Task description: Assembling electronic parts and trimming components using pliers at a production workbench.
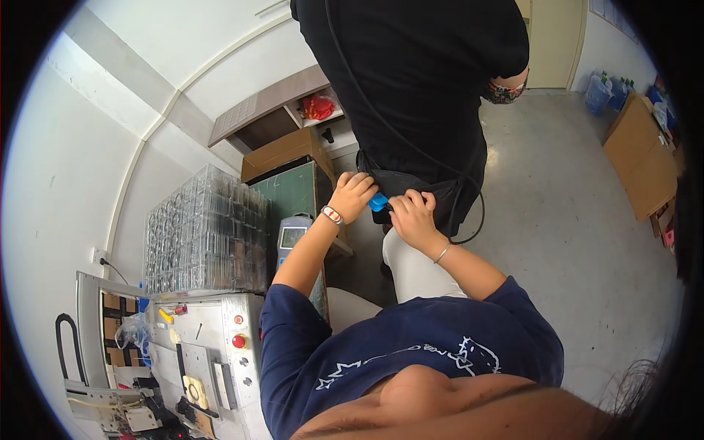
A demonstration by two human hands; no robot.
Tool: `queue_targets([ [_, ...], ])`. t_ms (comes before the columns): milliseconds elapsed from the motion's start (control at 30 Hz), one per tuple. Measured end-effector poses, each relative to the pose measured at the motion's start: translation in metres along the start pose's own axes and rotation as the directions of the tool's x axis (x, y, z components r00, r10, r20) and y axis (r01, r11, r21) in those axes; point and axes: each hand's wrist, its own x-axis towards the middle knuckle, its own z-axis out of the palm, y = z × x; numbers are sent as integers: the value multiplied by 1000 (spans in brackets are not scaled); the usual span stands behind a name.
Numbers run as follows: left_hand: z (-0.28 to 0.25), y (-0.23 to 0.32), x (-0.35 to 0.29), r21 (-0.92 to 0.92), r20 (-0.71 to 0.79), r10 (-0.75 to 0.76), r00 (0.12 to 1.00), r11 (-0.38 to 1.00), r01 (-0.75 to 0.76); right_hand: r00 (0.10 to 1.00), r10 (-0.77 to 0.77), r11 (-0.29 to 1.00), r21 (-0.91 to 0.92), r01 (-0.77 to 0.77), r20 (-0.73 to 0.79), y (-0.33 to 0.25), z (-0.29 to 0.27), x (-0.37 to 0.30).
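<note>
- On my feed, the black pouch lies across the co-worker's lower back, at the far middle of the scene, over a black shirt.
- My left grip is closed over the left side of the pouch, fingers curled on the cloth.
- My right grip is pinched on its near edge, knuckles bent; what sits between those fingertips is too small for me to make out.
- A bright blue tab shows between the two grips — smooth-looking, perhaps plastic. I can't tell whether either one holds it.
- I judge the pouch light and soft, likely to sag and fold rather than slip; the edges on both sides of the tab look like the best places to take hold.
- A thin black cord runs down the shirt and loops out to the right of the pouch. It looks springy, and could snag.
- To the left, a green desk with a flat, matte top bears a grey meter with a small screen.
- Farther left stands a blocky stack of clear trays — glossy, thin-walled, probably brittle.
- Behind the desk sits a brown cardboard box; nearer, a pale machine panel carries a round red button.
</note>
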Motion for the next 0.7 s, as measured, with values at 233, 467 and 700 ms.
queue_targets([
  [233,16,-13,-1,-122,-85,-51,995,992,41,995,-34,999,-38,38,97,-10,32,35],
  [467,23,-21,-8,-268,-107,-128,986,959,96,995,-91,994,59,89,27,2,45,29],
  [700,2,-18,-13,-171,0,-273,962,948,269,991,-133,983,-120,136,34,-26,18,14],
])
